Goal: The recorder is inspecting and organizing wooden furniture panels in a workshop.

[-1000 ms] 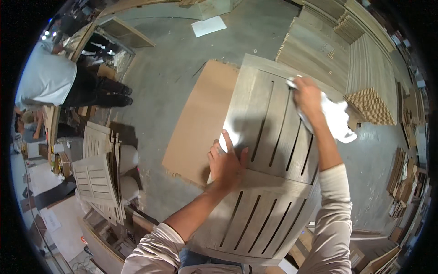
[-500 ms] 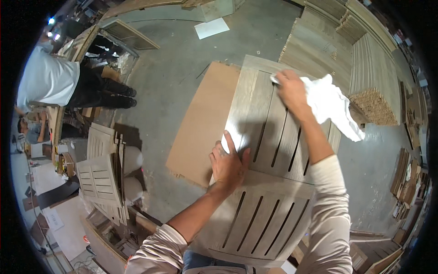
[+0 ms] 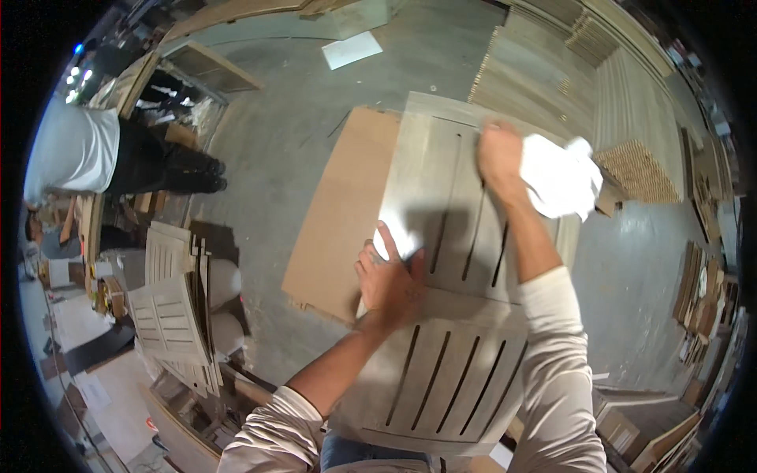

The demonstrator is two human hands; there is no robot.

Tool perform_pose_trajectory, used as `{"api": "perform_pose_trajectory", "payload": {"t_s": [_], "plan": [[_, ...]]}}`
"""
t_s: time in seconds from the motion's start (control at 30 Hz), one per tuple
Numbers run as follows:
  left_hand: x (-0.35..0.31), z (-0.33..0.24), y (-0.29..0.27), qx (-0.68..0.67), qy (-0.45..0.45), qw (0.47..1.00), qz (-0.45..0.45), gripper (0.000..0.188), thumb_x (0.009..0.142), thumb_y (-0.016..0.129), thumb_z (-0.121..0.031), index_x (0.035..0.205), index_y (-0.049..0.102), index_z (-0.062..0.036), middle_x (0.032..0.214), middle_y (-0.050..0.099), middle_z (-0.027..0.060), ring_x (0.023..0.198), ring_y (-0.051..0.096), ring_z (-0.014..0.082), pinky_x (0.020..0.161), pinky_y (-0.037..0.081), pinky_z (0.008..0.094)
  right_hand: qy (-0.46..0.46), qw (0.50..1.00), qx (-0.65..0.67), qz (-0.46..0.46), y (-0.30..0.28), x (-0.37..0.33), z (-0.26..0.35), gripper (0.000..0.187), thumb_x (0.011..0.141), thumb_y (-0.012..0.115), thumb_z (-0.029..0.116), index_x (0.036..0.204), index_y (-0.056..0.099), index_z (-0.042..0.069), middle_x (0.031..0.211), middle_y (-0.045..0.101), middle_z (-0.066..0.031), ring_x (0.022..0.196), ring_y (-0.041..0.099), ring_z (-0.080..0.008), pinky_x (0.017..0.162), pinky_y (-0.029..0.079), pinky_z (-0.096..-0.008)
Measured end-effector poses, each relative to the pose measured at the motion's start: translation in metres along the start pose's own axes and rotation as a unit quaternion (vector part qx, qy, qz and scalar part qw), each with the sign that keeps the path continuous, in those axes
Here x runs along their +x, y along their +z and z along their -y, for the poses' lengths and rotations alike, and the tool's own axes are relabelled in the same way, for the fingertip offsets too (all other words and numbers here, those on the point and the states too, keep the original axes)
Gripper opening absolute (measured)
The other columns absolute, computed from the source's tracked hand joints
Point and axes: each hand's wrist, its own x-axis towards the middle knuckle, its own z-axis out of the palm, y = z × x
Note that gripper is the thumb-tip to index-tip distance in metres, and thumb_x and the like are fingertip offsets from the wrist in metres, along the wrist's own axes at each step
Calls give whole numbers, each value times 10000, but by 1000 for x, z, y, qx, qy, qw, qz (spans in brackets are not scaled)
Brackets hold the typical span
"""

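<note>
A slatted wooden door panel (image 3: 441,307), grey-brown with long dark slots in two sections, stretches out in front of me. My left hand (image 3: 389,288) lies at its left edge, index finger and thumb spread apart. My right hand (image 3: 503,162) is closed at the far right part of the panel, blurred by motion. From it a bunched white cloth (image 3: 560,177) hangs out past the panel's right side. The part of the cloth under my right fingers is hidden.
Beneath the panel's left side is a brown cardboard sheet (image 3: 339,205). Slatted panels (image 3: 169,303) lean together at left. Stacked boards (image 3: 639,126) stand at far right. A person in a light shirt (image 3: 75,150) is at far left. White paper (image 3: 352,50) lies on the floor.
My right hand has shifted slightly along the panel's far part, and the cloth has swung from hanging long to a tighter bunch. My left hand stays at the panel's left edge.
</note>
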Motion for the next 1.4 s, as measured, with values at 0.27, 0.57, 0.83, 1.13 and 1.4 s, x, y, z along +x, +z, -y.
{"api": "perform_pose_trajectory", "payload": {"t_s": [0.27,0.57,0.83,1.13,1.4], "plan": [[-4,3,25,99,23,992,-73,829,949,424,-497,1488,114,52,1283,447,330,1226,383,405,1028,284,496,24,998,-24,56,-27,-30,-68,259,817,528,49,1068,594,49,1018,628,-211,890,637,-397,775,520,-472],[-7,15,30,25,66,990,-125,802,951,411,-501,1470,201,73,1310,421,403,1245,404,447,1041,304,508,445,858,42,253,-258,-395,-145,300,773,638,201,1012,706,32,848,658,-253,775,659,-374,711,511,-431],[-86,122,27,-227,-7,972,52,916,910,326,-696,1466,270,30,1476,339,264,1373,325,391,1126,273,437,465,786,209,349,-287,-595,39,435,847,641,391,990,669,-19,865,667,-265,886,655,-413,761,518,-436],[-272,154,8,-271,-116,946,136,884,919,467,-596,1473,217,45,1462,347,287,1373,336,383,1126,274,389,390,861,154,288,-271,-612,81,401,888,601,372,926,603,-28,808,659,-264,773,633,-467,671,507,-528],[-271,160,12,-247,-89,957,121,931,874,566,-568,1474,206,47,1440,381,286,1341,388,378,1109,309,387,434,836,140,306,-282,-617,103,429,874,614,406,881,607,-23,797,647,-269,806,619,-479,714,482,-541]]}}
